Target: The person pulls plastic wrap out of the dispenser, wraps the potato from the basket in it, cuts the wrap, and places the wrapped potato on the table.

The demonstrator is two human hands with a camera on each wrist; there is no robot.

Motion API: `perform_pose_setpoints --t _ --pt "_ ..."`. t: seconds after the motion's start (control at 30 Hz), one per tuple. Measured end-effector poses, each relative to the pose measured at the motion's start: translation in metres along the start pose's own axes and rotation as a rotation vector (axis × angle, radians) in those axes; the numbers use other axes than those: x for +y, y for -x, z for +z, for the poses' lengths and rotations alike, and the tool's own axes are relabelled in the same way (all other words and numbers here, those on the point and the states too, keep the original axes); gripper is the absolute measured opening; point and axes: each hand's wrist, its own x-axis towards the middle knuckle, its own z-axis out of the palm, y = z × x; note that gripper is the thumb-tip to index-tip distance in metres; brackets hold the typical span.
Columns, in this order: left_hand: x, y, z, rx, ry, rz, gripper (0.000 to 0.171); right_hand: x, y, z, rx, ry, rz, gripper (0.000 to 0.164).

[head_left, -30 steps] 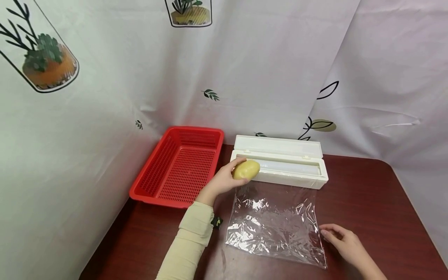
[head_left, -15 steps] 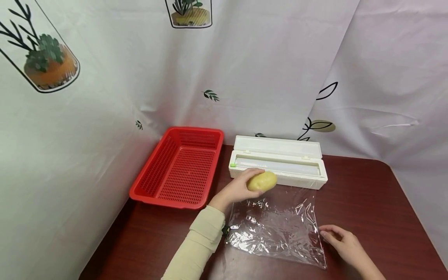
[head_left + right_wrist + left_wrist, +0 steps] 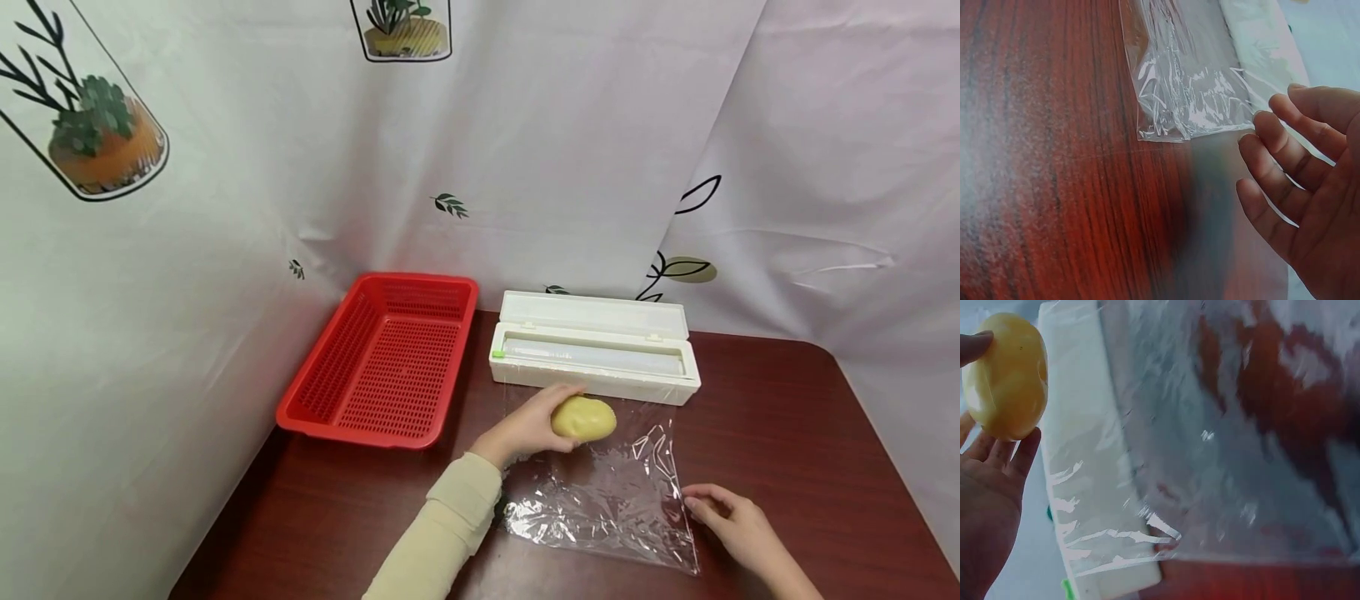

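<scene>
In the head view a yellow potato point(image 3: 583, 418) is held in my left hand point(image 3: 534, 427), above a sheet of clear plastic film point(image 3: 600, 500). The left wrist view shows the thumb across one face of the potato point(image 3: 1010, 378) and the left hand's point(image 3: 988, 506) other fingers at its lower end. The film runs from an open white cling-film box point(image 3: 592, 379) toward the table's front. At the film's right edge is my right hand point(image 3: 738, 525), its fingers loosely bent. In the right wrist view the fingertips of the right hand point(image 3: 1310, 169) lie close to the film edge; contact is unclear.
Left of the box stands a red slotted plastic basket point(image 3: 456, 367), with nothing seen inside. A dark reddish wooden table point(image 3: 780, 417) lies under everything. Behind and left hangs white patterned cloth point(image 3: 570, 167). A green piece point(image 3: 498, 354) sits at the box's left end.
My left hand has carried the potato right and toward the front, from before the box to over the film. The green piece on the box has come into sight. The right hand stays in place.
</scene>
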Motion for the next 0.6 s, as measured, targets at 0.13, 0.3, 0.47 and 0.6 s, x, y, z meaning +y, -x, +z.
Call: perform_pose_setpoints --t 0.13,0.3,0.47,0.6 --pt "-0.003 -0.001 0.015 -0.021 -0.054 0.044 0.071 0.0 0.001 0.001 0.003 -0.001 0.0 0.01" --pt "-0.009 0.0 0.03 -0.043 -0.069 0.052 0.069 0.002 0.002 0.002 0.004 -0.014 0.003 0.01" --pt "-0.012 0.0 0.04 -0.065 -0.1 0.028 0.068 0.003 0.003 0.002 -0.002 -0.003 0.008 0.01" --pt "-0.013 -0.002 0.044 -0.086 -0.125 0.018 0.068 0.004 0.004 0.002 -0.001 -0.002 0.009 0.01"
